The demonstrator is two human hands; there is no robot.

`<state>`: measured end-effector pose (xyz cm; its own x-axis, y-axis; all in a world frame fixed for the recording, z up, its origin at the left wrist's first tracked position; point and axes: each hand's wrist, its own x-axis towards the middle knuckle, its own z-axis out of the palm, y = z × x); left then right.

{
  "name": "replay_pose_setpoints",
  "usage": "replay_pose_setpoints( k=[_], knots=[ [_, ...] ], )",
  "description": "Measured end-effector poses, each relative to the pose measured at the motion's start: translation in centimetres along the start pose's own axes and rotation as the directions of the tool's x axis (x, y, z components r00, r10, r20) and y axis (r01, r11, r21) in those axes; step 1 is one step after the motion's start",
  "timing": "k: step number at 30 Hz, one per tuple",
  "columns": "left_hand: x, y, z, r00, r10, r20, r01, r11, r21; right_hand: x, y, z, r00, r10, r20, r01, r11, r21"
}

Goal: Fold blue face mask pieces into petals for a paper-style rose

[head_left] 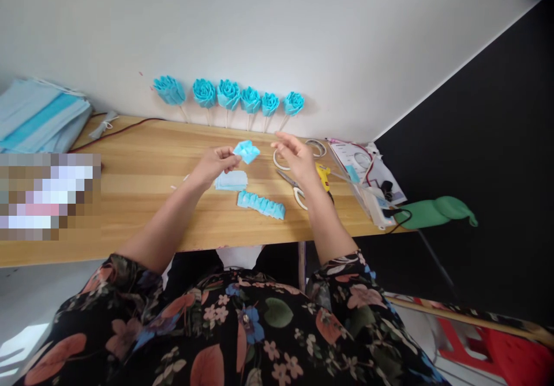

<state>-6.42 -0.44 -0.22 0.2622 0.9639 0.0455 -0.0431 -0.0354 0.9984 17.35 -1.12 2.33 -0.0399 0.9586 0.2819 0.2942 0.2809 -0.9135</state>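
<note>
You pinched the folded blue piece (247, 151) in your left hand (215, 164), your open, empty right hand (295, 156) just beside it above the worktop (142, 167).

Pixelated block (49, 197) at left edge hides whatever's on the table (142, 213) there. Mask stack (38, 115) cut off by left edge. Scissors (294, 188) partly under right hand (298, 158). Clutter (367, 178) by table's right end too small to ID.
</note>
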Motion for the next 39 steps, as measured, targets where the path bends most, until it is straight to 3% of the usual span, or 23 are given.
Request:
replay_pose_setpoints(
  k=[5,9,15,20,22,25,27,35,37,39],
  knots=[
    [1.1,-0.9,-1.3,0.981,0.006,-0.196,-0.018,0.998,-0.057,-0.6,0.1,-3.5,0.996,0.022,-0.084,-0.028,0.997,-0.070],
    [1.2,-1.1,-1.4,0.977,0.010,-0.214,-0.029,0.996,-0.085,-3.3,0.9,-4.1,0.999,0.045,-0.026,-0.049,0.987,-0.153],
    [1.5,-1.5,-2.1,0.959,0.004,-0.282,-0.004,1.000,-0.002,-7.1,1.2,-4.8,0.997,0.041,0.070,-0.012,0.928,-0.372],
    [2.0,-2.2,-3.1,0.918,-0.040,-0.394,0.096,0.988,0.123,-8.8,1.1,-6.2,0.999,0.039,0.012,-0.030,0.897,-0.442],
    [2.0,-2.4,-3.7,0.899,-0.026,-0.437,0.169,0.942,0.291,-9.4,1.2,-6.5,0.999,0.040,0.013,-0.029,0.888,-0.458],
    [1.9,-2.5,-4.8,0.883,0.044,-0.468,0.259,0.786,0.562,-10.0,1.5,-6.8,0.998,0.027,0.052,0.001,0.877,-0.481],
    [1.8,-2.4,-5.4,0.870,0.074,-0.487,0.307,0.691,0.654,-10.2,1.6,-7.0,0.999,0.005,0.048,0.020,0.867,-0.498],
    [1.5,-1.7,-5.5,0.845,0.105,-0.524,0.402,0.520,0.754,-10.4,1.9,-10.7,0.990,-0.012,-0.143,-0.074,0.807,-0.586],
    [1.4,-1.5,-5.4,0.841,0.105,-0.531,0.413,0.511,0.754,-10.7,2.2,-11.1,0.985,0.001,-0.174,-0.108,0.790,-0.603],
    [1.4,-1.4,-5.6,0.867,0.070,-0.494,0.383,0.542,0.748,-11.1,2.7,-11.0,0.987,0.010,-0.162,-0.107,0.791,-0.603]
  ],
)
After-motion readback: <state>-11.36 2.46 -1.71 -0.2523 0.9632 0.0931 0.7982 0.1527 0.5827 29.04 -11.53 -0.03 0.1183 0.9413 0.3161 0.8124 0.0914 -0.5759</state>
